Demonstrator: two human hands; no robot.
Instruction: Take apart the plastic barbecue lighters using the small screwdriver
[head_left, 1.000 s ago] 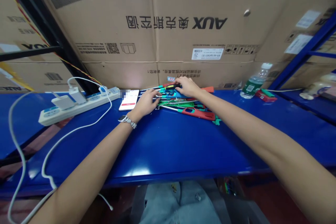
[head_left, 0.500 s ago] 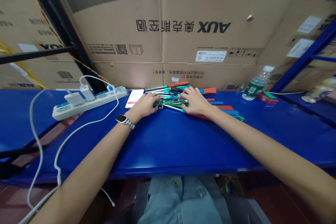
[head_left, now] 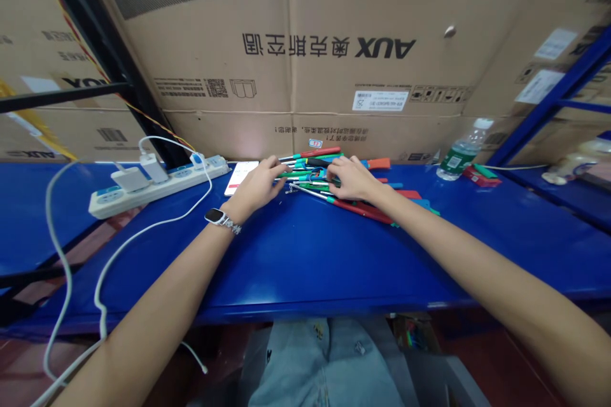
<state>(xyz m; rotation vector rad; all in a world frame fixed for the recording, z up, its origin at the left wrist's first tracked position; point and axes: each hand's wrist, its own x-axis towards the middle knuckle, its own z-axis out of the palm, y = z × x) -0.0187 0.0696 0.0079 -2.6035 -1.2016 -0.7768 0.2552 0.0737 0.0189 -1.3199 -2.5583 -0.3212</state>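
Note:
A pile of long thin tools with red, green and blue handles and silver shafts lies on the blue table (head_left: 305, 254). My left hand (head_left: 260, 186) is at the left end of the pile, fingers curled by a green-tipped piece; its exact hold is hidden. On top of the pile, my right hand (head_left: 351, 179) has its fingers bent over the middle, and what they grip is too small to make out. Nearest the front lies a red-handled tool (head_left: 356, 208) with a silver shaft. Beside my left hand is a white phone (head_left: 237, 177).
A white power strip (head_left: 157, 187) with plugged chargers and cables lies at the left. To the right stand a water bottle (head_left: 462, 154) and a red box (head_left: 481, 178). Behind is a large cardboard box (head_left: 305, 0), flanked by metal shelf posts.
My left hand has moved slightly up and over the pile's left end. The red-handled tool at the front is now more exposed, and my right hand has shifted a little. The view has shifted slightly.

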